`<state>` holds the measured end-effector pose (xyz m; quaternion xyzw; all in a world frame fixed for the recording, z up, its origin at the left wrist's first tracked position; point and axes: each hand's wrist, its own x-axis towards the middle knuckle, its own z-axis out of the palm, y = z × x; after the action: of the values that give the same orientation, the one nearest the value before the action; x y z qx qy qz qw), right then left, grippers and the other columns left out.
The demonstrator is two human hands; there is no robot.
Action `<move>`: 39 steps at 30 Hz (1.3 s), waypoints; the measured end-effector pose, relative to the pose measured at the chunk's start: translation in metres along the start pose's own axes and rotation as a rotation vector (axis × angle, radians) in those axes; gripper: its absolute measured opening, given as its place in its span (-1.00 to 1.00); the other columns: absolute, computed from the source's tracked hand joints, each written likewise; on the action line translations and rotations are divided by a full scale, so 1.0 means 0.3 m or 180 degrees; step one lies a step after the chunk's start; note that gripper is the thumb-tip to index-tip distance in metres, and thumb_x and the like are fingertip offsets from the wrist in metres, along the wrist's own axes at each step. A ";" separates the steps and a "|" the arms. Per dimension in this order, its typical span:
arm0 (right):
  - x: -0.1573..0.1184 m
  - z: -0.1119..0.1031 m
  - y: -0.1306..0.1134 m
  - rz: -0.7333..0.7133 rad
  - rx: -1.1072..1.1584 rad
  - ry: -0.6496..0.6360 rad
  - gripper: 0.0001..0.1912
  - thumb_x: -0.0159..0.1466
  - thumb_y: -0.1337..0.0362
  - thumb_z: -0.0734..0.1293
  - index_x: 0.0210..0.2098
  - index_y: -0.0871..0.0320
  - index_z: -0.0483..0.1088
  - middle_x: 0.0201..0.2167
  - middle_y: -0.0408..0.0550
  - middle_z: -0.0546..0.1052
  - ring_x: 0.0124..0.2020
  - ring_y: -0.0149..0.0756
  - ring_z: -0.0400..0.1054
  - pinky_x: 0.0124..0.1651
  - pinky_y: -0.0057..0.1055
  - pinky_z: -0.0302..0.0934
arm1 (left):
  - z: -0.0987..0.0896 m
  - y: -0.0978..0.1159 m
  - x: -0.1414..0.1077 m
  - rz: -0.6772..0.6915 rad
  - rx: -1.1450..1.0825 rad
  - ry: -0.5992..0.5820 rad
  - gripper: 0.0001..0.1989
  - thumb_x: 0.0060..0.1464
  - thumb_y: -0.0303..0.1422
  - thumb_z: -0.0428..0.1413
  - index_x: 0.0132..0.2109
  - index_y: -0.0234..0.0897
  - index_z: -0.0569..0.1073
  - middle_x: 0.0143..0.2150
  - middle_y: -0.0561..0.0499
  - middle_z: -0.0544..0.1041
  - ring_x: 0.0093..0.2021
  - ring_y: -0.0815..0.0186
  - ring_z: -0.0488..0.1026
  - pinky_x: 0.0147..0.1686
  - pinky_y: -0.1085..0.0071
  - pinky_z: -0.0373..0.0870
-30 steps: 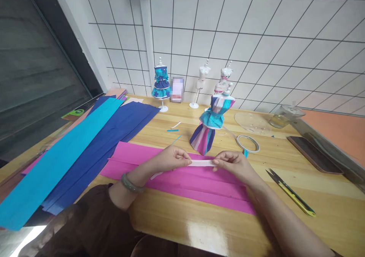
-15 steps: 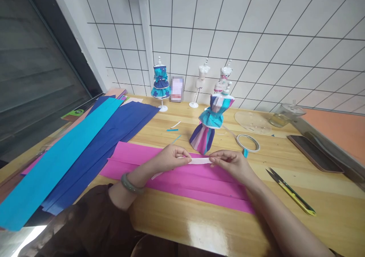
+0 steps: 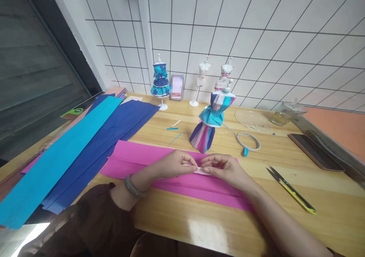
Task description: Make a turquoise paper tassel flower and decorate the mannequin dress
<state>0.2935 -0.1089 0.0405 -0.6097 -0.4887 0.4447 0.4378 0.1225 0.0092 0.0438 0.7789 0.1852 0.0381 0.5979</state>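
Observation:
Between my two hands is a narrow white strip [image 3: 202,170], mostly covered by my fingers. My left hand [image 3: 182,163] pinches it between thumb and fingertips, with a bangle [image 3: 134,187] on that wrist. My right hand [image 3: 224,168] pinches the strip close by, the thumbs only a short gap apart. Under both hands lies pink crepe-like paper [image 3: 137,154], its folded layers flat on the table. Just beyond my hands stands a small dress form [image 3: 212,116] in a striped, turquoise-waisted dress.
Blue sheets [image 3: 125,124] and a turquoise sheet [image 3: 71,150] lie left. Scissor-like snips [image 3: 291,190], a tape roll [image 3: 248,141] and a dark phone [image 3: 315,152] lie right. Behind stand a blue-dressed form [image 3: 160,80], a bare white form [image 3: 203,74] and a blurred phone-like screen [image 3: 176,88].
My hands have come closer together and slightly nearer to me, so less of the white strip shows between them. The camera view has shifted a little.

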 end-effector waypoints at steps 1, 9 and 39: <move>0.001 0.004 0.001 -0.0004 -0.0062 0.0002 -0.70 0.02 0.16 0.41 -0.31 0.22 0.44 -0.42 -0.04 0.54 -0.40 -0.34 0.40 -0.30 -0.40 0.27 | 0.001 -0.001 0.001 -0.0013 0.0008 0.0002 -0.70 -0.04 -0.19 0.05 -0.34 -0.36 0.50 -0.60 0.12 0.26 -0.60 0.51 0.08 -0.59 0.54 0.01; 0.005 -0.010 0.020 0.0110 0.0006 0.0041 -0.71 0.02 0.17 0.41 -0.31 0.22 0.43 -0.51 -0.09 0.53 -0.53 -0.42 0.37 -0.42 -0.46 0.25 | -0.002 0.021 -0.011 -0.0107 -0.0169 0.0002 -0.67 -0.06 -0.16 0.07 -0.34 -0.38 0.48 -0.62 0.15 0.20 -0.64 0.54 0.01 -0.64 0.55 -0.09; -0.008 -0.019 -0.037 -0.0501 -0.1045 -0.0325 -0.72 0.17 0.09 0.26 -0.33 0.17 0.48 -0.36 -0.04 0.53 -0.33 -0.29 0.37 -0.29 -0.39 0.22 | 0.008 0.020 -0.011 -0.0075 -0.0201 -0.0042 -0.67 -0.03 -0.14 0.05 -0.34 -0.37 0.45 -0.63 0.17 0.18 -0.65 0.54 0.08 -0.65 0.57 -0.01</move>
<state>0.2965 -0.1103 0.0527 -0.6095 -0.6224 0.3537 0.3405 0.1215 0.0047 0.0493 0.7577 0.1891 0.0316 0.6238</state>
